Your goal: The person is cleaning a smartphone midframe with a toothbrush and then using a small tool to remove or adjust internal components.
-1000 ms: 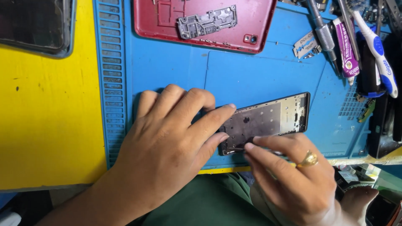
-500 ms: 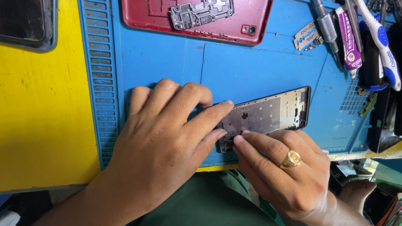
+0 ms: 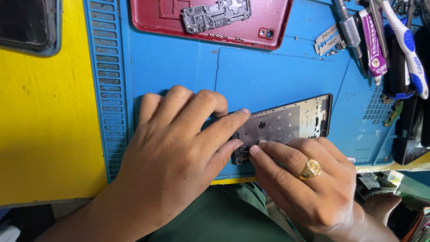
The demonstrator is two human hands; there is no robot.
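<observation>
Pinning a bare phone frame (image 3: pixel 286 123) flat on the blue repair mat (image 3: pixel 268 76), left hand (image 3: pixel 174 152) spreads fingers over its 9 o'clock end as an anchor; right hand (image 3: pixel 304 183) fingertips, close together, press its 6 o'clock edge; red back cover (image 3: pixel 156 18) at 12 o'clock

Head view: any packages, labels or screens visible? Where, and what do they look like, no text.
Glue tube: top right on the blue mat, slim, purple and white label.
Toothbrush: far right, white and blue printed handle.
Dark screen: top left corner on the yellow surface, grey-framed.
</observation>
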